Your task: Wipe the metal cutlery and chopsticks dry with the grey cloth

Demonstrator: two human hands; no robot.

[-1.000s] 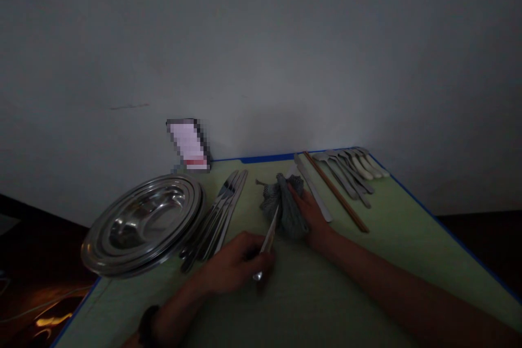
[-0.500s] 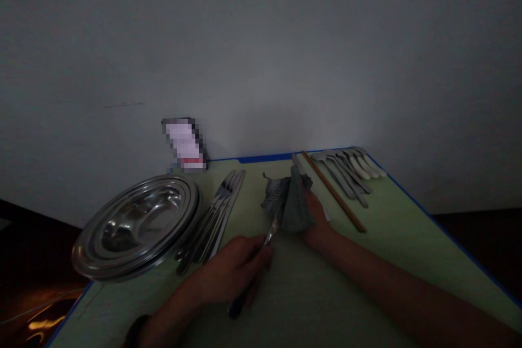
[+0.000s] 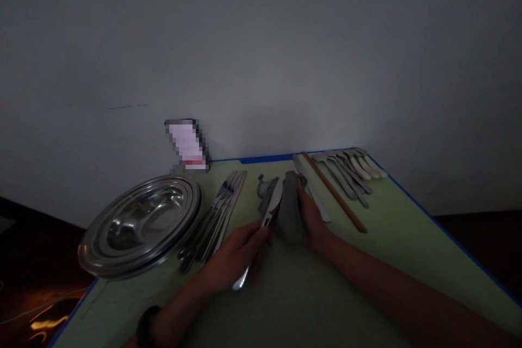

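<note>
Half a second ago, the knife's blade was mostly buried in the grey cloth; now nearly its full length shows, so we judge that the cloth has lost its wrap around the metal. The fingers of our left hand [image 3: 240,255] grasp the knife [image 3: 275,196] around its handle, whose rounded end sticks out below them. Our right hand [image 3: 312,215] grasps the cloth [image 3: 290,215], though its fingers are largely hidden behind the folds.

We have the knife in the middle of the counter [image 3: 302,304], tilted, its tip pointing toward the wall [image 3: 261,54], between a cutlery pile [image 3: 222,217] and another knife [image 3: 320,204] lying beside our right hand. The blade is broad, dull silver and plain, and the handle end catches a bright glint. We cannot tell in this dim light whether any marks remain on it.
</note>
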